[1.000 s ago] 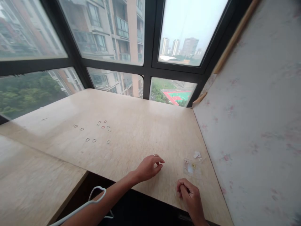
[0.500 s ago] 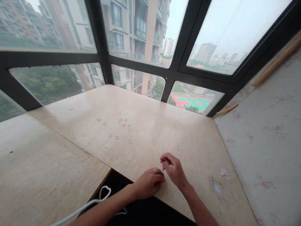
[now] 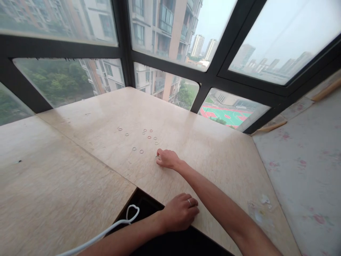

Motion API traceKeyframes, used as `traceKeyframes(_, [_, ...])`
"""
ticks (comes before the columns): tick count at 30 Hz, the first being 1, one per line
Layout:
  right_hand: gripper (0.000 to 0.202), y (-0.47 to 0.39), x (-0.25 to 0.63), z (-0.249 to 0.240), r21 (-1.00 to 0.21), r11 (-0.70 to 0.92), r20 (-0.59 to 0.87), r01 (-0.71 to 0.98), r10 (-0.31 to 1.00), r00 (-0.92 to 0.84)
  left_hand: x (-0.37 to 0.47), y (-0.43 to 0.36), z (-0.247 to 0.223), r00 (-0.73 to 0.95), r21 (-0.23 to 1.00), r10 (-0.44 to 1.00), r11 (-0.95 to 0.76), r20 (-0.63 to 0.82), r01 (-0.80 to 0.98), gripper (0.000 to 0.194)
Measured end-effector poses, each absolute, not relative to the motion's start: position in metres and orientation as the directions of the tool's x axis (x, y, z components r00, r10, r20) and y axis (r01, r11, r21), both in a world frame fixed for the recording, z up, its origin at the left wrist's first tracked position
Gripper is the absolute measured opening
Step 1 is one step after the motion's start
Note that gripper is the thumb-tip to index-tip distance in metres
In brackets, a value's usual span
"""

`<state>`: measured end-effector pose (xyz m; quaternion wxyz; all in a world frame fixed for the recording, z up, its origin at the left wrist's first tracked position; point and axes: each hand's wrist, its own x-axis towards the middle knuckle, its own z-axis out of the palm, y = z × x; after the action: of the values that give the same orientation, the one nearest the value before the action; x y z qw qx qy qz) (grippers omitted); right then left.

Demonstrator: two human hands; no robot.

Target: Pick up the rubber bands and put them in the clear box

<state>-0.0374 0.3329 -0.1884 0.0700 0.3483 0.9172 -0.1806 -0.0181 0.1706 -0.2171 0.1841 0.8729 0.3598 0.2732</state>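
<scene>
My right hand (image 3: 167, 158) reaches out over the beige tabletop, thumb and fingertips bent round a small thin ring (image 3: 157, 156) at the surface. Several more such rings lie scattered to its left and beyond it; the closest are a pale ring (image 3: 156, 143) and a dark ring (image 3: 141, 151). Among them is one red ring (image 3: 149, 137). My left hand (image 3: 181, 212), wearing a finger ring (image 3: 189, 202), rests at the table's near edge with its fingers curled in. Whatever its fingers may hold is hidden.
A clear plastic packet (image 3: 257, 213) and a small white piece (image 3: 265, 200) lie at the right. A white cable (image 3: 117, 223) loops over the dark cutout at the near edge. Dark window frames (image 3: 207, 83) and a papered wall (image 3: 298, 167) bound the beige tabletop (image 3: 87, 142).
My right hand has moved forward and left, away from my left hand, to the nearest ring. My left hand stays curled at the table edge. The view has shifted slightly.
</scene>
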Motion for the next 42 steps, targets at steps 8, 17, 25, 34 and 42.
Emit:
traceKeyframes(8, [0.020,0.338,-0.023,-0.184,-0.241,0.773,-0.314,0.587,0.511,-0.801,-0.021,0.172,-0.216,0.613,0.475,0.704,-0.704,0.360,0.529,0.015])
traceKeyframes(17, [0.010,0.328,0.043,-0.165,-0.548,0.570,-0.182,0.612,0.634,-0.752,-0.020,0.172,-0.211,0.604,0.490,0.703,-0.704,0.375,0.514,0.015])
traceKeyframes(25, [0.009,0.289,0.143,-0.141,-0.811,0.222,-0.085,0.541,0.871,-0.484,-0.019,0.173,-0.209,0.575,0.510,0.698,-0.711,0.427,0.484,0.023])
traceKeyframes(34, [0.018,0.225,0.270,-0.138,-0.686,0.002,-0.091,0.728,0.992,-0.088,-0.020,0.177,-0.216,0.566,0.452,0.649,-0.760,0.508,0.466,0.022])
traceKeyframes(42, [0.026,0.203,0.331,-0.148,-0.455,-0.107,0.039,0.884,0.989,0.140,-0.021,0.176,-0.222,0.588,0.418,0.643,-0.766,0.490,0.488,0.021])
